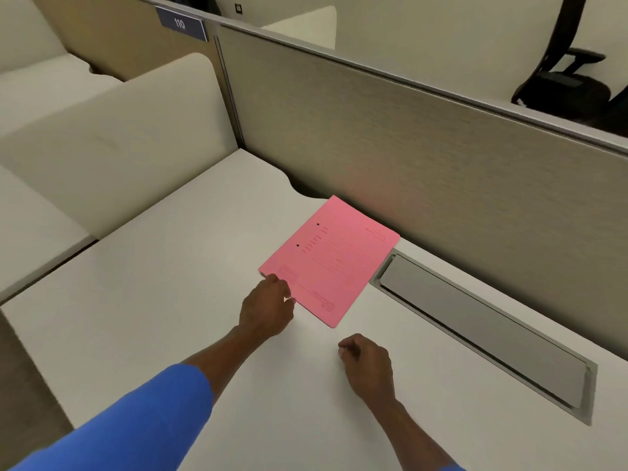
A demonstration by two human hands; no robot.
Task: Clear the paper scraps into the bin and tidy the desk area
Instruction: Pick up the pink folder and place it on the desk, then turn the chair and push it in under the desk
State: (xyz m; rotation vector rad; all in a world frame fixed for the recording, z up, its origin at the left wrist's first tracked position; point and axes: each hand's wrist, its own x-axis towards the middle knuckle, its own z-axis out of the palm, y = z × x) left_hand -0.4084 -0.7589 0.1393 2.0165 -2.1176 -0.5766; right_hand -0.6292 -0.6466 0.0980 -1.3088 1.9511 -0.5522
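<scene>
A pink paper folder (331, 258) lies flat on the white desk (153, 300), close to the back partition. My left hand (266, 309) rests at the folder's near left corner, its fingertips touching the edge; a small white scrap seems to show by the fingers, but I cannot tell if the hand holds it. My right hand (367, 363) sits on the desk just below the folder with its fingers curled in; nothing shows inside it. No bin is in view.
A grey cable-tray lid (482, 331) is set into the desk at the right. A beige partition (424, 141) runs along the back, a white side divider (112, 141) stands at the left. A black office chair (564, 79) stands beyond the partition.
</scene>
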